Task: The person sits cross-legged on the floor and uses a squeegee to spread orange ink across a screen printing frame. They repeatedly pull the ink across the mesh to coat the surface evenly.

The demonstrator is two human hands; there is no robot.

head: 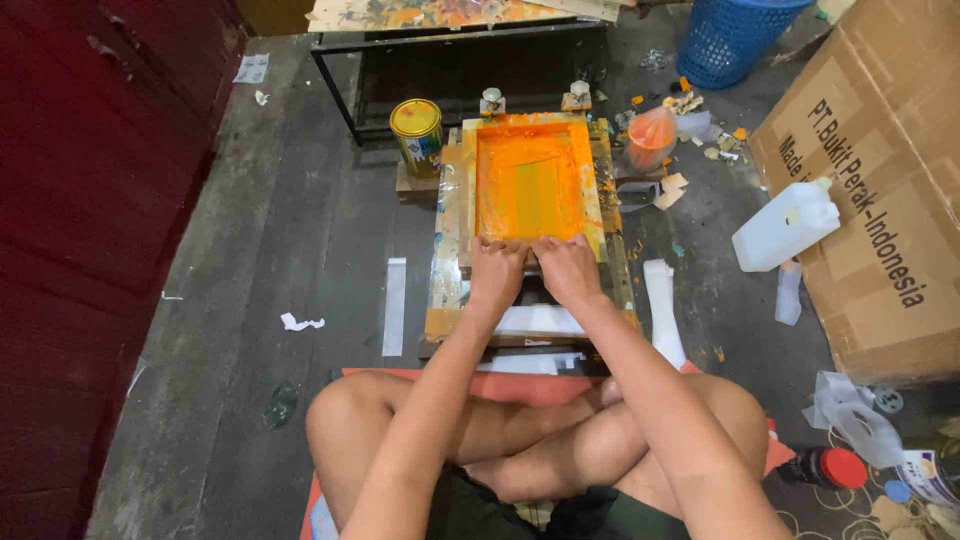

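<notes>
The printing screen [535, 185] lies flat on the floor straight ahead at twelve o'clock, its long axis running away from the person's crossed legs. Its mesh is smeared bright orange inside a paint-stained wooden frame. The left hand [497, 268] and right hand [566, 266] sit side by side, fingers curled over the frame's near edge. A yellow-lidded paint can [417, 132] stands at eleven o'clock.

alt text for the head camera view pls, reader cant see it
A person sitting cross-legged on the floor presses both hands, left hand and right hand, side by side on the near edge of an orange-inked printing screen in a paint-stained frame. A yellow-lidded tin stands left of it, a white plastic jug and cardboard box lie right.
</notes>
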